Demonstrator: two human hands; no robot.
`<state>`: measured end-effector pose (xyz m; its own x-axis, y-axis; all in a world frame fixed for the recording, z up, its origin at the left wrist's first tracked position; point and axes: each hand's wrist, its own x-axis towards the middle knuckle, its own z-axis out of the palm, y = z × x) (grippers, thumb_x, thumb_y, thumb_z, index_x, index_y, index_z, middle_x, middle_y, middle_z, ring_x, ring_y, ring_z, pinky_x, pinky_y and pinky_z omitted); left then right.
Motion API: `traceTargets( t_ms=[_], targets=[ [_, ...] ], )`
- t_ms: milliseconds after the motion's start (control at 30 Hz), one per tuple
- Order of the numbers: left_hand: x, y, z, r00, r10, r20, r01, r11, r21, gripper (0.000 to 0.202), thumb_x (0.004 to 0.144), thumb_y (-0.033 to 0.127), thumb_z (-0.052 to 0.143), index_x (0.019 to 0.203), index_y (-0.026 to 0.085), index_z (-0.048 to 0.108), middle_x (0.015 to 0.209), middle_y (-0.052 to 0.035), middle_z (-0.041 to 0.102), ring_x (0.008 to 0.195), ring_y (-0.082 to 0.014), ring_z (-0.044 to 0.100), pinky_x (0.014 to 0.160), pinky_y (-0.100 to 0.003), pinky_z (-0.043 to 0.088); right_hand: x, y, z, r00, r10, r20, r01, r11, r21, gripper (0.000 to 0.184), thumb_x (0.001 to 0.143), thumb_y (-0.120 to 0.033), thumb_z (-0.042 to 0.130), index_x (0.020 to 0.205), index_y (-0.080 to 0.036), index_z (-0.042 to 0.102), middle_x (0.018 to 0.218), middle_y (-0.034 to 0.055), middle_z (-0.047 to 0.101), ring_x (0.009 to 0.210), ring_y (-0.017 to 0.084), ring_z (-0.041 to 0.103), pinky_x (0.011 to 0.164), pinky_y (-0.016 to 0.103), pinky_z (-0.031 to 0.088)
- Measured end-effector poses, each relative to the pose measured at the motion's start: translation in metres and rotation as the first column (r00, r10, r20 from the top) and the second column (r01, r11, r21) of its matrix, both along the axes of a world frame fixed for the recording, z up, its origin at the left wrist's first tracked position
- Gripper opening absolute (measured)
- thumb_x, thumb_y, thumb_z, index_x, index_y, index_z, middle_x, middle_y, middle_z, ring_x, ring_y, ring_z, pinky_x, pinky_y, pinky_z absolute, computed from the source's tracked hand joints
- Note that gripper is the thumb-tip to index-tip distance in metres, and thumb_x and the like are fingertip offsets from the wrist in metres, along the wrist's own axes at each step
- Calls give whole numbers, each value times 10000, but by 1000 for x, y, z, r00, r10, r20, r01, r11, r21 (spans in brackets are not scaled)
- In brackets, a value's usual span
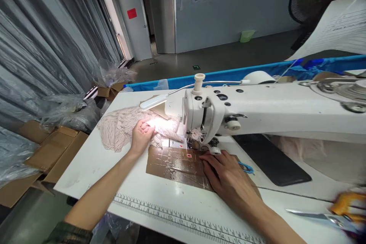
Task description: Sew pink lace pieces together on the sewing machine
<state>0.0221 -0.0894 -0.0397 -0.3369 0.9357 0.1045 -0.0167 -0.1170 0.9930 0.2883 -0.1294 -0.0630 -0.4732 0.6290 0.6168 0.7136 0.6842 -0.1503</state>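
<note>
The pale pink, loosely knitted mesh fabric (pixel 117 131) lies bunched and crumpled under the left hand (pixel 142 134), washed bright at the fingertips. The fingers curl onto it, though whether they pinch it I cannot tell. The right hand (pixel 225 175) lies flat and empty on the brown taped sheet (pixel 174 164) — fingertips just beside the white sewing machine (pixel 257 110).

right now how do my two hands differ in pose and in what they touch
The left hand has bent fingers pressed on the pale pink netted fabric; the right hand lies flat on the brown taped sheet. The left hand sits left of the machine head, the right hand in front of it. Both are palm down over the white table.
</note>
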Motion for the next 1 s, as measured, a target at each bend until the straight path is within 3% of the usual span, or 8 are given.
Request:
traceTargets(
  t_ms=[200, 433, 567, 700, 800, 933, 1000],
  targets=[
    [-7, 2, -7, 1000, -10, -10, 10, 1000, 5, 517, 693, 224, 754, 1165, 165, 551, 722, 40, 613, 687, -118, 675, 744, -282, 599, 0, -1, 0, 1000, -5, -3, 5, 1000, -30, 310, 986, -211, 373, 953, -124, 669, 825, 95, 631, 799, 224, 532, 670, 336, 415],
    [-9, 1, -12, 989, -14, -150, 0, 996, -92, 481, 714, 157, 708, 1183, 192, 604, 1135, -82, 664, 900, -166, 712, 881, -317, 576, 0, -1, -2, 1000, -5, -2, 5, 999, -36, 304, 981, -211, 374, 958, -129, 666, 827, 95, 632, 809, 225, 528, 669, 333, 411],
    [-7, -1, -8, 982, 7, -191, -21, 997, -69, 377, 721, 196, 723, 1091, 181, 649, 983, -64, 715, 848, -173, 721, 845, -327, 586, 1, -2, -2, 1000, -12, 12, 12, 999, -50, 309, 982, -213, 364, 957, -138, 663, 833, 92, 633, 811, 224, 524, 678, 337, 413],
    [-9, -3, 0, 966, -12, -257, 11, 1000, -5, 242, 800, 356, 682, 950, 167, 669, 783, -45, 711, 725, -173, 711, 662, -274, 584, 0, -4, 2, 999, -25, 21, 26, 997, -72, 321, 985, -217, 351, 959, -148, 663, 829, 93, 626, 813, 225, 531, 680, 339, 413],
    [-13, -6, 8, 880, 39, -474, -8, 998, 66, 267, 849, 422, 623, 750, 175, 641, 644, -16, 664, 571, -138, 641, 525, -207, 488, -1, -5, 5, 999, -31, 27, 33, 997, -76, 332, 987, -211, 340, 944, -157, 665, 791, 89, 609, 797, 226, 530, 664, 336, 401],
    [-14, -12, 16, 595, 265, -759, -5, 945, 326, 375, 879, 380, 573, 563, 184, 523, 471, 35, 487, 431, -86, 435, 454, -194, 292, -3, -7, 4, 999, -39, 33, 41, 998, -44, 328, 985, -193, 345, 948, -140, 666, 773, 90, 594, 791, 231, 515, 660, 334, 388],
    [-12, -10, 19, 538, 273, -798, 80, 925, 370, 382, 883, 384, 560, 557, 189, 518, 477, 28, 481, 431, -91, 408, 447, -210, 245, -4, -8, 2, 999, -44, 29, 45, 999, -25, 328, 985, -187, 341, 959, -128, 663, 778, 94, 593, 791, 231, 509, 661, 334, 388]
  ],
)
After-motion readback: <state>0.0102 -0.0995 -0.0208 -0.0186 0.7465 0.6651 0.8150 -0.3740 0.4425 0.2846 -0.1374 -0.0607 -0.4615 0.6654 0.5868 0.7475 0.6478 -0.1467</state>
